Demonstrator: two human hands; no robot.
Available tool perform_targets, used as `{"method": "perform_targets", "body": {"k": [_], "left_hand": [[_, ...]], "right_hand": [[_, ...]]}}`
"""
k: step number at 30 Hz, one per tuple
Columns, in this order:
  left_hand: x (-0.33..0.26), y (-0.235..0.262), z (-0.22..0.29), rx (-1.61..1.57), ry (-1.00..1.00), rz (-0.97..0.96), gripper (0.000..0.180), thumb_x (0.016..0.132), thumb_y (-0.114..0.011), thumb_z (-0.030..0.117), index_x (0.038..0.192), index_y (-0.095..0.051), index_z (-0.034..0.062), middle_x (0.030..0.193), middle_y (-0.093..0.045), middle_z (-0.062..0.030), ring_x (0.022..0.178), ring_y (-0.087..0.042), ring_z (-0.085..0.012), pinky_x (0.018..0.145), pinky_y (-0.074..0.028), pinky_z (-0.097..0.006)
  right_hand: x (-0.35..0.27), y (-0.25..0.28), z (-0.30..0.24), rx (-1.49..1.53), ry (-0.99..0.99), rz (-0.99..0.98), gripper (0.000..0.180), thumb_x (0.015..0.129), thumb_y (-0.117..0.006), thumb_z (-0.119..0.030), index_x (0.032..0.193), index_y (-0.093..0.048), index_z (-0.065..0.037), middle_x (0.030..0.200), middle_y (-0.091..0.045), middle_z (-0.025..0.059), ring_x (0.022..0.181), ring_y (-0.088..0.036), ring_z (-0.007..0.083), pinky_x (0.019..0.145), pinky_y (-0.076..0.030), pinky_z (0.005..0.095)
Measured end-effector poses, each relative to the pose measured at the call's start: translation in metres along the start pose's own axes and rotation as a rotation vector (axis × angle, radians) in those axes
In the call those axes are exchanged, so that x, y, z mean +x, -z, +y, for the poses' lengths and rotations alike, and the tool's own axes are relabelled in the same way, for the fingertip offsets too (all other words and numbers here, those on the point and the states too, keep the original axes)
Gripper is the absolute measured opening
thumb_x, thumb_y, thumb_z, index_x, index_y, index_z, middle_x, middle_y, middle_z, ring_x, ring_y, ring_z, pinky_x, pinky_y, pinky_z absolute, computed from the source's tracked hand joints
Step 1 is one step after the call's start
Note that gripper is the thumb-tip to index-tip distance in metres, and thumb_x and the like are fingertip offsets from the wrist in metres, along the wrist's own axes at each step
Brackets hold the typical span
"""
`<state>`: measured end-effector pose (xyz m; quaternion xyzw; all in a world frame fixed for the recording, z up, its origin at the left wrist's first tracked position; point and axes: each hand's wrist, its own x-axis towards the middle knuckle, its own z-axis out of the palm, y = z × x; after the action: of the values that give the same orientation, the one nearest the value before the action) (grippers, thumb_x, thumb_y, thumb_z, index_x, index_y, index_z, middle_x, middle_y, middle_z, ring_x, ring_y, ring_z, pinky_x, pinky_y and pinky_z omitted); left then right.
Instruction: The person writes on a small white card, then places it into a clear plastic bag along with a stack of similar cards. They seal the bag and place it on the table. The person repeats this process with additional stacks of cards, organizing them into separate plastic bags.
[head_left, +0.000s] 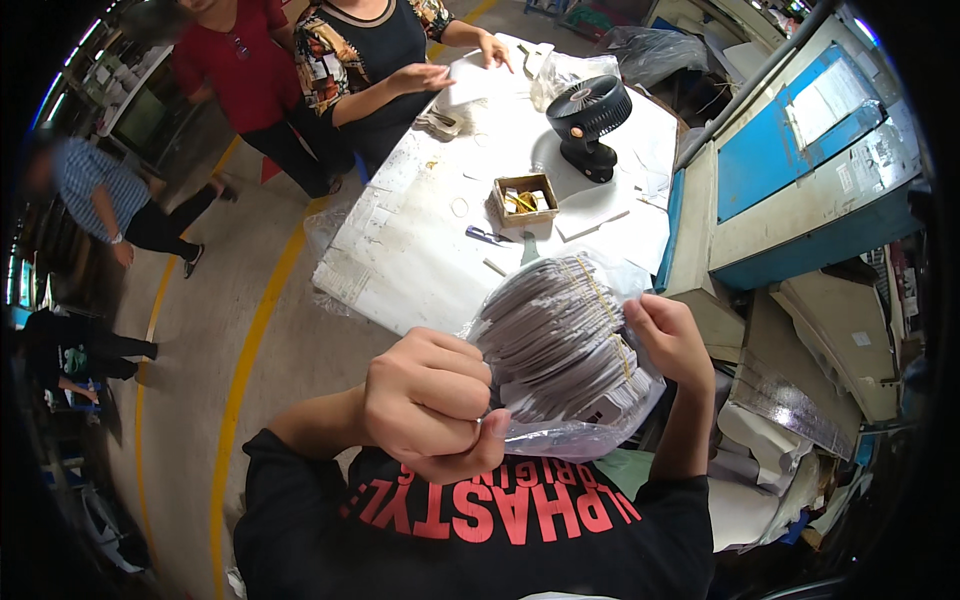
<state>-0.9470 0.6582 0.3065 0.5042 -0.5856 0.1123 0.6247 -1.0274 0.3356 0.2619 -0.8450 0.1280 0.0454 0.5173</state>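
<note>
Between my two hands is a clear plastic bag, packed with a thick bundle of white paper pieces. Yellow rubber bands cross the bundle on its right side. My left hand is closed in a fist at the bag's left edge, its fingers curled in. On the other side, my right hand pinches the bag's rim with thumb and fingers. The bag's mouth faces up toward me and the paper edges show inside it.
Beyond the bag stands a white table with a black fan, a small box of rubber bands and a dark blue tool. A co-worker handles white sheets at its far side. A blue and cream machine is at right.
</note>
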Motion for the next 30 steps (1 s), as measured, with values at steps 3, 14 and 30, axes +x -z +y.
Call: {"method": "perform_targets", "body": {"k": [3, 14, 30], "left_hand": [[0.002, 0.026, -0.005, -0.009, -0.044, -0.029, 0.045, 0.075, -0.064, -0.014, 0.055, -0.029, 0.0074, 0.060, -0.030, -0.0012, 0.042, -0.033, -0.0168, 0.041, -0.025, -0.032], [0.013, 0.166, 0.021, 0.161, -0.189, 0.219, 0.039, 0.084, -0.059, 0.002, 0.056, -0.035, 0.0115, 0.060, -0.033, 0.0043, 0.045, -0.032, -0.0087, 0.047, -0.022, -0.030], [-0.067, 0.270, -0.013, 0.256, -0.113, 0.389, 0.026, 0.069, -0.058, 0.000, 0.052, -0.040, 0.0079, 0.058, -0.041, 0.0030, 0.043, -0.036, -0.0097, 0.046, -0.023, -0.030]], "right_hand": [[-0.006, -0.019, -0.038, 0.477, -0.018, 0.297, 0.039, 0.109, -0.058, -0.035, 0.080, -0.058, -0.008, 0.061, -0.046, -0.0043, 0.055, -0.039, 0.0052, 0.050, -0.031, 0.0251], [0.017, -0.056, -0.145, 0.976, 0.842, -0.013, 0.045, 0.114, -0.035, -0.037, 0.074, -0.045, -0.019, 0.047, -0.028, -0.0074, 0.034, -0.023, 0.0085, 0.034, -0.025, 0.0285], [0.219, -0.130, -0.113, 0.500, 0.598, 0.222, 0.036, 0.104, -0.063, -0.030, 0.085, -0.067, 0.001, 0.069, -0.060, 0.0057, 0.061, -0.057, 0.0148, 0.055, -0.041, 0.0284]]}}
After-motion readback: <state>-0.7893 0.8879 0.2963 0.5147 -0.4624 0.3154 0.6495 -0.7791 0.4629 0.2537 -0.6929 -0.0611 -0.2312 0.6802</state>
